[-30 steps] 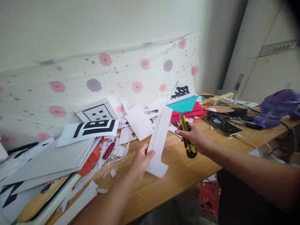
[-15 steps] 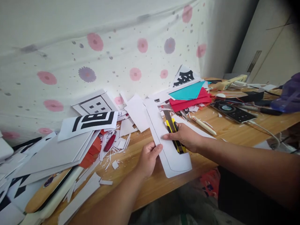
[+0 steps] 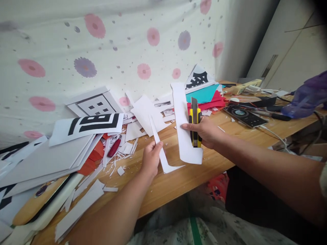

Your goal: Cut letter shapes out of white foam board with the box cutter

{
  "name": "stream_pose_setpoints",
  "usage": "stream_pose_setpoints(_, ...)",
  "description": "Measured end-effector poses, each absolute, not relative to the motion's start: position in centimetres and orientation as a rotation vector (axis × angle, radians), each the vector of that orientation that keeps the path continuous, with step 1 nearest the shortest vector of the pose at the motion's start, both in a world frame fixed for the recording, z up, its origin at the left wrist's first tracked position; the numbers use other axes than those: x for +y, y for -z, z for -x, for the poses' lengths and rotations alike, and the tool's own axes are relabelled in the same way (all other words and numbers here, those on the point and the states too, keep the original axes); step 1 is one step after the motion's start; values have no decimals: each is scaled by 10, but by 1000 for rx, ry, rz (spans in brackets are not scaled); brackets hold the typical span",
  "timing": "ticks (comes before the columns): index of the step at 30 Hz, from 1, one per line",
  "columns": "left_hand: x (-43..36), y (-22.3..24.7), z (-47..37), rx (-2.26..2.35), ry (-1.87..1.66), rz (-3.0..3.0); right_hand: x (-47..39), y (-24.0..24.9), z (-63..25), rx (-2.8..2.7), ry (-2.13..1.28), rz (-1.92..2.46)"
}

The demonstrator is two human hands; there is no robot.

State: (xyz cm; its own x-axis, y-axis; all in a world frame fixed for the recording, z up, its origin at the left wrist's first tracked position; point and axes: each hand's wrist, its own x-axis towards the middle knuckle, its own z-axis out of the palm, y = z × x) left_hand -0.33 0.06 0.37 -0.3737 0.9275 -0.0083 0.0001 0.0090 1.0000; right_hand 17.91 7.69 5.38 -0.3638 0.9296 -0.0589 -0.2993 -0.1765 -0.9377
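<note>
Between thumb and fingers, my left hand (image 3: 152,158) pinches a thin L-shaped white offcut (image 3: 166,166), its narrow tip pointing up and its foot reaching right. My right hand (image 3: 203,131) grips a wider white L-shaped card piece (image 3: 182,109) with the thumb on its face. The same hand also holds a yellow and black utility knife (image 3: 195,119), upright beside the card, with its wide blade upward. The two white pieces are apart, with wooden tabletop (image 3: 170,144) visible between them.
Stacked boards (image 3: 58,153), paper scraps and a dark red tool (image 3: 114,147) lie at left. Behind are white cards (image 3: 146,114), teal paper (image 3: 204,93) and red material (image 3: 217,100). A phone (image 3: 245,115) with a cable and a purple plastic item (image 3: 302,97) are at right.
The thin offcut has come away from the wider card along the drawn line. My left hand has moved slightly left with it; my right hand has raised the card and knife, now more upright.
</note>
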Motion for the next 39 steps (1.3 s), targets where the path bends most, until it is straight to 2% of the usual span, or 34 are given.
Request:
stream_pose_setpoints(6,10,-16,23,1514,-1546,-1123,73,-55,-177,-1215,-1741,895)
stream_pose_setpoints(13,-21,-10,-14,1203,-939,-1188,66,-55,-169,-1435,-1732,823)
stream_pose_setpoints(19,-18,-11,-15,1230,-1236,-1020,66,-59,-178,-1629,-1523,943)
stream_pose_setpoints(22,-15,-13,-15,1255,-1355,-1002,63,-56,-181,-1613,-1630,925)
stream_pose_setpoints(26,-30,-18,-22,1274,-1258,-1148,58,-57,-182,-1485,-1718,886)
stream_pose_setpoints(29,-52,-35,-31,1315,-1210,-1494,58,-64,-191,-1385,-1721,884)
stream_pose_setpoints(32,-62,-62,-40,1378,-1345,-2596,57,-71,-205,-1366,-1771,906)
stream_pose_setpoints(36,-44,-84,-49,1833,-708,-2872,50,-75,-224,-1494,-1746,825)
stream_pose_setpoints(39,-30,-79,-49,1930,-507,-2811,45,-76,-238,-1715,-1554,801)
